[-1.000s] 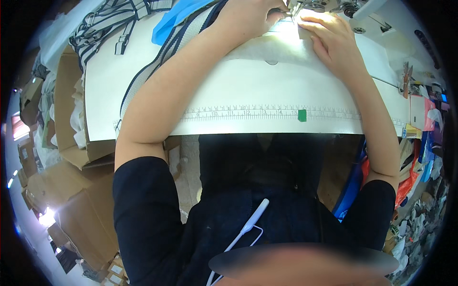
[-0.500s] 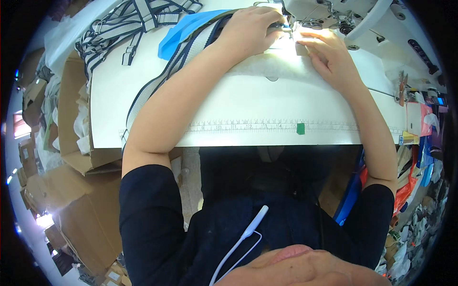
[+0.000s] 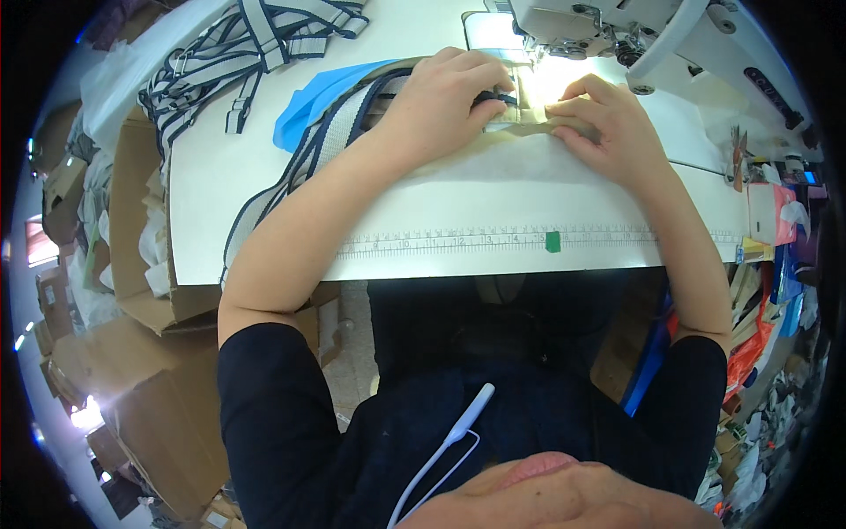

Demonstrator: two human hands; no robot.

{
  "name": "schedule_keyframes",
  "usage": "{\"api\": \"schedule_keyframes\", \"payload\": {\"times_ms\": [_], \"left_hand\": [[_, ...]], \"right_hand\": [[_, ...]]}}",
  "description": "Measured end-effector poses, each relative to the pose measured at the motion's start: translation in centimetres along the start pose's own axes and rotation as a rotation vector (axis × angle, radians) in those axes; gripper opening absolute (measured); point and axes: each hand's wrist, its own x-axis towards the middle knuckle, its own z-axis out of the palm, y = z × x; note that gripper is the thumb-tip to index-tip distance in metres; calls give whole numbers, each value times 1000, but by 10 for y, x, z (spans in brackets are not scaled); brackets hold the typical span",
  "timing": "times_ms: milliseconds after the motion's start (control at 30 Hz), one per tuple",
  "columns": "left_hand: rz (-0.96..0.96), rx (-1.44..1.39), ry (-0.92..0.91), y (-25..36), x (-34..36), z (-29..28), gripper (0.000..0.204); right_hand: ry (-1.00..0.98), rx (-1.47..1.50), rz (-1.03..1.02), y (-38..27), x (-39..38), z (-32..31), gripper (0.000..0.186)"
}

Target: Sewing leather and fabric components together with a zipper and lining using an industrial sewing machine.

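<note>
Below the sewing machine head [image 3: 608,31], a piece of pale, thin fabric [image 3: 502,159] lies spread on the white table, its seam area lit by the machine lamp. My left hand [image 3: 441,106] is closed on the work, thumb and fingers pinching a dark-edged strap end on the fabric. My right hand [image 3: 612,128] pinches the edge of the pale fabric, fingers curled. From under my left hand, a grey-white webbing strap [image 3: 339,132] with navy edges runs down along my forearm. Blue fabric [image 3: 313,101] lies beneath it.
More striped webbing straps with buckles [image 3: 264,44] are heaped at the far left. A printed ruler strip [image 3: 405,245] with green tape runs along the front edge. Thread snips [image 3: 737,157] are at the right. An open cardboard box [image 3: 132,220] stands left of the table.
Both hands have drawn the fabric and strap toward me, out from the needle area. A metal plate on the machine bed is now uncovered.
</note>
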Motion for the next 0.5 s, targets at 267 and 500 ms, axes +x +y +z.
{"api": "schedule_keyframes", "payload": {"times_ms": [267,500], "left_hand": [[50,-28,29,14,0,10,23],[12,-17,-3,13,3,14,22]], "right_hand": [[140,-158,-156,-14,2,-5,18],[26,-4,-69,-6,-2,-4,18]]}}
